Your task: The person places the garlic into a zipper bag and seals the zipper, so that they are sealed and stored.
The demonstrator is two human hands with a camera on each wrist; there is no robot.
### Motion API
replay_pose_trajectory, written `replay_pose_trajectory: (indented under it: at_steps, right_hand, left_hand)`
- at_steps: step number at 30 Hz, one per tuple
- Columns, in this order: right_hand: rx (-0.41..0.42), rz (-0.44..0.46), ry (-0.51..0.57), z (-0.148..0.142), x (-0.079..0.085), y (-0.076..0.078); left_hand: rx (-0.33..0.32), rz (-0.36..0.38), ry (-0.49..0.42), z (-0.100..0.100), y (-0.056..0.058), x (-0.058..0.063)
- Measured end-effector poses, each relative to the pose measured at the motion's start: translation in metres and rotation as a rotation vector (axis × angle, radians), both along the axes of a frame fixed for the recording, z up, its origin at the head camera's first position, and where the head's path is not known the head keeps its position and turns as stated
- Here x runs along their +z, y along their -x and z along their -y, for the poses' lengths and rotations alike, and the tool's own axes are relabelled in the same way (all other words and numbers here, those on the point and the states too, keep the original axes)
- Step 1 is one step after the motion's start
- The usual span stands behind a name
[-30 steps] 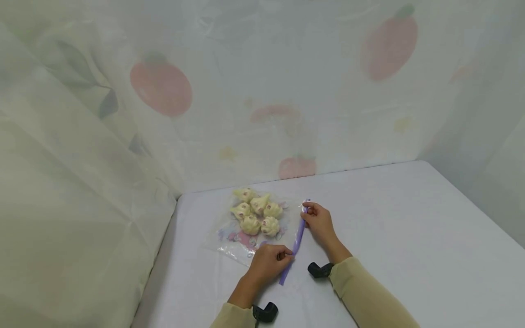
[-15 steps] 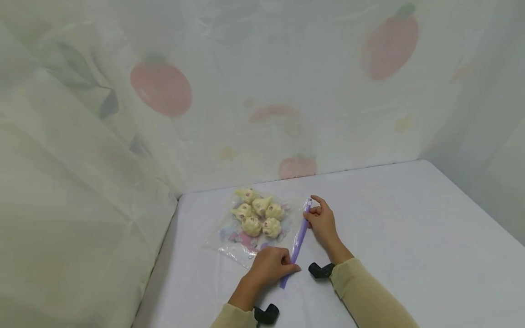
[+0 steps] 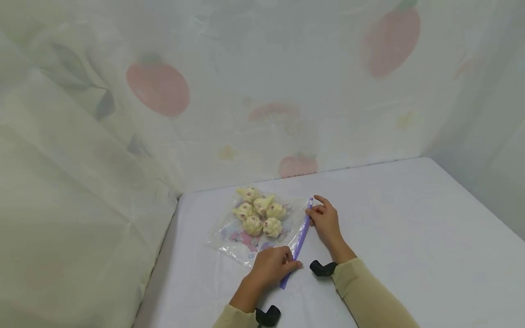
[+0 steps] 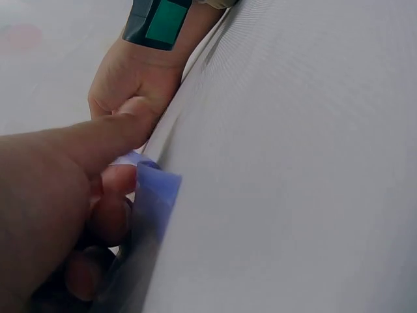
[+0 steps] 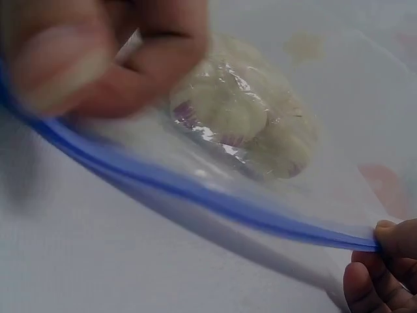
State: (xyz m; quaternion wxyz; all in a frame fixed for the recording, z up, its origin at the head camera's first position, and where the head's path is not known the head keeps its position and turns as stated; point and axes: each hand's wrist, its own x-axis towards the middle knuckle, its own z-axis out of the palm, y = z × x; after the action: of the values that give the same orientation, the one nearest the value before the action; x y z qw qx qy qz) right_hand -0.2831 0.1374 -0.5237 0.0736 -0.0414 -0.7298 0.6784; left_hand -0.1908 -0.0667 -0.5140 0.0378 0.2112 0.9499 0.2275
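Note:
A clear zip bag (image 3: pixel 221 241) with a printed pattern lies on the table, several pale garlic bulbs (image 3: pixel 252 225) inside it. Along its right edge runs a purple zip strip (image 3: pixel 301 238) with a small white piece (image 3: pixel 310 201) at the far end. My right hand (image 3: pixel 326 224) pinches the strip near that end, its index finger stretched out past the thumb. Near the strip's close end, my left hand (image 3: pixel 271 265) pinches it between thumb and fingers. The right wrist view shows the blue-looking strip (image 5: pixel 221 202) running between both hands; a corner (image 4: pixel 156 179) of it shows in the left wrist view.
The white-covered table (image 3: pixel 389 228) stretches to the right of the hands. Behind it hangs a pale curtain (image 3: pixel 229 91) with fruit prints, and another curtain (image 3: pixel 82 205) borders the left side. Black wrist cameras (image 3: pixel 268 315) sit at both wrists.
The zip strip and both hands have shifted slightly right. My left thumb now reaches across the strip, and my right index finger has straightened away from the strip's far end.

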Motion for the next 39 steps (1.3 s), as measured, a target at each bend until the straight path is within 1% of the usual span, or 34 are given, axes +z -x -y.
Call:
replay_pose_trajectory:
  at_steps: [3,8,10,12,14,16,19,22,23,25,27,28,29,31,33,34,36,39]
  right_hand:
    - [0.019,0.005,0.01,-0.001,-0.001,0.001]
    - [0.113,0.017,0.028,-0.002,-0.001,0.002]
    - [0.15,0.016,0.009,-0.003,0.0,0.002]
    - [0.169,0.024,-0.015,-0.004,0.001,0.002]
    - [0.17,0.051,-0.038,-0.003,0.002,0.002]
    - [0.153,0.089,-0.073,-0.002,0.002,0.003]
    - [0.11,0.132,-0.181,0.001,0.004,0.005]
    - [0.071,0.137,-0.284,0.002,0.005,0.007]
    - [0.066,0.139,-0.288,0.002,0.005,0.008]
    - [0.067,0.144,-0.255,0.001,0.005,0.008]
    - [0.073,0.139,-0.216,0.0,0.004,0.008]
    - [0.072,0.132,-0.204,0.0,0.004,0.008]
    - [0.068,0.116,-0.202,-0.001,0.004,0.007]
    - [0.057,0.08,-0.222,-0.001,0.003,0.007]
    - [0.044,0.05,-0.246,-0.001,0.002,0.007]
    - [0.041,0.042,-0.245,-0.001,0.002,0.007]
    - [0.046,0.037,-0.231,-0.001,0.001,0.006]
    - [0.055,0.044,-0.2,0.0,0.0,0.005]
  left_hand:
    - [0.036,0.034,-0.019,0.0,0.001,0.0]
    - [0.058,0.073,-0.009,0.002,0.002,0.001]
    - [0.05,0.08,-0.001,0.002,0.003,0.001]
    - [0.029,0.076,0.008,0.002,0.004,0.002]
    - [-0.002,0.068,0.013,0.002,0.004,0.002]
    - [-0.036,0.064,0.014,0.003,0.003,0.003]
    - [-0.074,0.08,0.001,0.004,0.002,0.004]
    - [-0.093,0.114,-0.023,0.004,0.0,0.005]
    - [-0.099,0.123,-0.031,0.004,0.0,0.005]
    - [-0.1,0.128,-0.04,0.004,-0.001,0.005]
    - [-0.086,0.129,-0.044,0.003,-0.001,0.004]
    - [-0.07,0.142,-0.054,0.003,-0.001,0.004]
    - [-0.051,0.153,-0.068,0.003,0.0,0.004]
    - [-0.002,0.22,-0.137,0.004,0.001,0.005]
    - [0.051,0.304,-0.245,0.005,0.002,0.005]
    - [0.078,0.349,-0.302,0.006,0.003,0.006]
    - [0.124,0.412,-0.412,0.008,0.006,0.005]
    - [0.184,0.454,-0.534,0.01,0.01,0.004]
